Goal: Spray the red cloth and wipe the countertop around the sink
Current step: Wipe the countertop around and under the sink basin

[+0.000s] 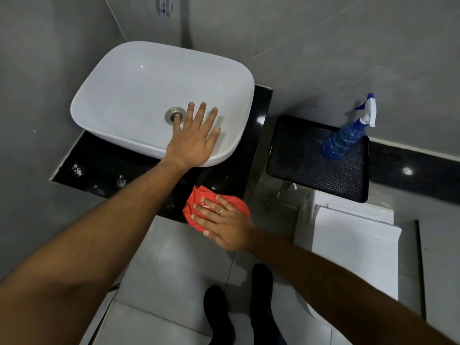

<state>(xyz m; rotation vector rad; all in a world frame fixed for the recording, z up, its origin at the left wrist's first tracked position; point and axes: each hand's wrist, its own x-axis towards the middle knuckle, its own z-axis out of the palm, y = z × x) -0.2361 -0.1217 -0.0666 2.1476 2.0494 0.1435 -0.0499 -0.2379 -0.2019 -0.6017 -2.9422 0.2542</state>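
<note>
A white vessel sink stands on a glossy black countertop. My left hand hovers flat over the sink's front rim, fingers spread, holding nothing. The red cloth lies bunched on the counter's front right part, below the sink. My right hand presses flat on the cloth with fingers extended and a ring on one finger. The blue spray bottle stands upright on a black tray to the right, apart from both hands.
Grey walls close in the left and back. A white toilet cistern sits under the tray at the right. A chrome tap is on the wall above the sink. My dark-socked feet stand on light floor tiles.
</note>
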